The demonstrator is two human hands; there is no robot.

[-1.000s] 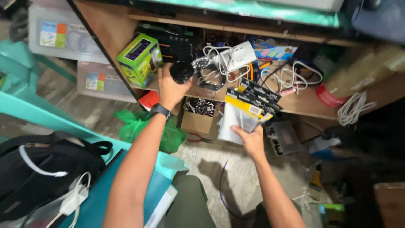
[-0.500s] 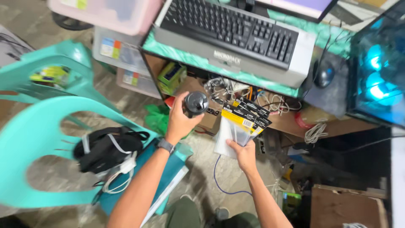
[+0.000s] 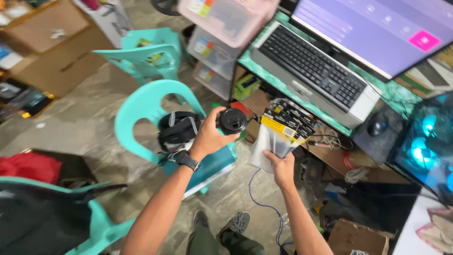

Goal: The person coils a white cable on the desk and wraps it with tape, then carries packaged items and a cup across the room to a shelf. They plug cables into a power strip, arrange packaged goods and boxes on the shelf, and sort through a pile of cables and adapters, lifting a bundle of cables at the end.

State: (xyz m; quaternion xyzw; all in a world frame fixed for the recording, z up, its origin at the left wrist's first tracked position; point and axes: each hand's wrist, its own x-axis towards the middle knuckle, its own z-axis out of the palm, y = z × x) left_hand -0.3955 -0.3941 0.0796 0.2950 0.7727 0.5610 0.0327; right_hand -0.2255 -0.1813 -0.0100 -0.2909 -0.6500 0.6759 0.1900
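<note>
Both hands were raised in the head view, just in front of the green desk [image 3: 257,63]. The left hand [image 3: 210,134] was curled around a round black object [image 3: 232,121], perhaps a roll of tape or a lid, with thumb and fingers closed on its rim; a dark watch [image 3: 187,160] sat on that wrist. The right hand [image 3: 281,167] was closed on the lower end of a fan of clear packets with yellow and black header cards [image 3: 281,132], which rose upward toward the desk edge. The two held things were near each other but apart, the black object lying to the left of the packets.

On the desk stood a grey keyboard [image 3: 314,71], with a lit monitor [image 3: 377,33] behind it and a dark mouse [image 3: 377,125] on a pad to the right of the keyboard. Beyond the mouse, off the desk's right end, a computer case glowed blue [image 3: 424,146]. Under the desk ran a wooden shelf with cables [image 3: 325,137].

Left of the desk, a teal plastic chair [image 3: 141,118] carried a black bag [image 3: 178,128], just left of the left hand. A second teal chair [image 3: 146,56] stood farther from the desk, and clear storage bins [image 3: 222,28] were stacked by the desk's left end. Cardboard boxes [image 3: 42,52] lay well away at the far left. Below the hands, grey shoes [image 3: 236,222] and a blue cable [image 3: 264,208] showed on the stone floor.
</note>
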